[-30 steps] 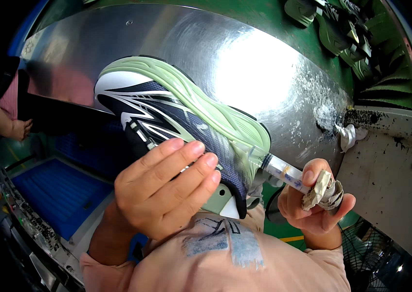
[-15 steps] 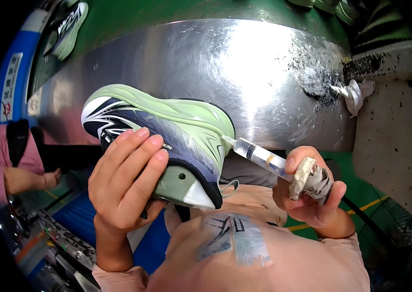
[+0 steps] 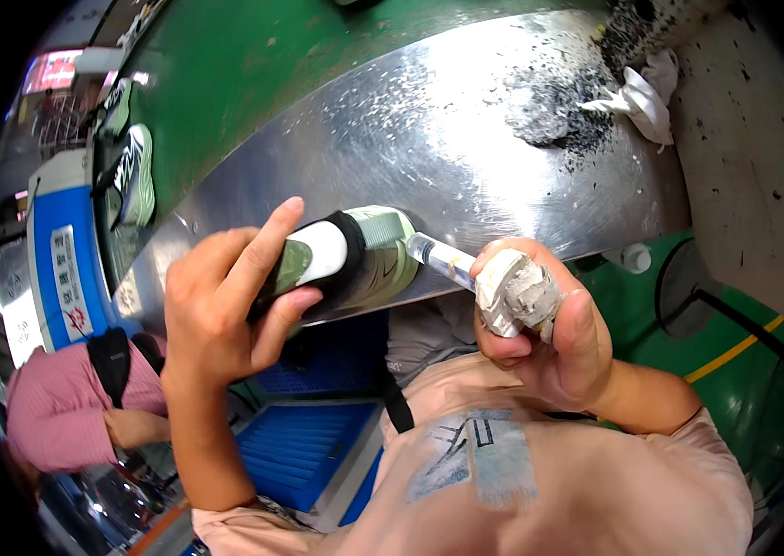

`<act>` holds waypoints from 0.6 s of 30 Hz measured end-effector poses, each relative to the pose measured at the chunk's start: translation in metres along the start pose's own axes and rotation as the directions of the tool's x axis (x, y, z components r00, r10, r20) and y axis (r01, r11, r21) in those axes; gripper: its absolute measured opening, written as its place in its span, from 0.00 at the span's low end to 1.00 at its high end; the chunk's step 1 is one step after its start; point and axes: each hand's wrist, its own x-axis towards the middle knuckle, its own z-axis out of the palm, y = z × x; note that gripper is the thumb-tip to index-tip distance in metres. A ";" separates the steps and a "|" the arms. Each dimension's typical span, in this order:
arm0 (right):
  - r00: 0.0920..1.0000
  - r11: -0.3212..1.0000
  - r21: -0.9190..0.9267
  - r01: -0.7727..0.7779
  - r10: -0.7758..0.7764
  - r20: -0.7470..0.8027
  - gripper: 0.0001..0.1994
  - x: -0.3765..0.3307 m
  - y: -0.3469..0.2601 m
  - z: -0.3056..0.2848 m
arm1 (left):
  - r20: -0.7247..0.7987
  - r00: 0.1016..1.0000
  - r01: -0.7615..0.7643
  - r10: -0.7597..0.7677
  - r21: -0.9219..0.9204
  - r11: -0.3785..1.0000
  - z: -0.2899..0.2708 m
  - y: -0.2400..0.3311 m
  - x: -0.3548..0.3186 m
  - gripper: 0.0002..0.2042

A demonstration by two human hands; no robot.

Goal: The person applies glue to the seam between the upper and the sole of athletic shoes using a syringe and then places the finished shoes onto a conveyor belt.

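A light green and dark sneaker [image 3: 375,269] stands at the near edge of the metal tabletop, its heel and pull loop turned to the right. My left hand [image 3: 225,301] is at its opening, thumb and forefinger on either side of the collar; the other fingers are partly hidden. In my right hand [image 3: 554,352] is a clear syringe [image 3: 447,260], its back end bundled in a whitish-grey wrapping [image 3: 517,289]. The syringe's front end meets the sneaker's heel by the loop; its tip is hidden.
Bare metal tabletop [image 3: 392,130] spreads beyond the sneaker. Dark residue [image 3: 549,111] and a crumpled white cloth [image 3: 642,102] lie at the far right. Another sneaker [image 3: 135,176] stands on the green surface at the left. A person in a pink sleeve [image 3: 58,408] is at the left.
The sneaker has turned from lying on its side to upright, heel toward the right. My left hand has shifted from its side to the opening. The syringe has moved left with my right hand.
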 end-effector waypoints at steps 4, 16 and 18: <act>0.999 0.999 -0.018 0.049 -0.050 -0.020 0.40 -0.002 -0.003 -0.005 | -0.038 0.974 0.222 -0.222 -0.007 0.975 0.004 0.028 0.010 0.24; 0.987 0.995 -0.075 0.069 -0.079 -0.143 0.39 -0.014 -0.001 0.027 | -0.108 0.789 0.614 -0.605 0.078 0.786 0.006 0.075 0.040 0.16; 0.981 0.985 -0.115 0.130 -0.144 -0.132 0.37 -0.017 0.008 0.035 | -0.102 0.761 0.648 -0.641 0.076 0.758 0.007 0.074 0.040 0.16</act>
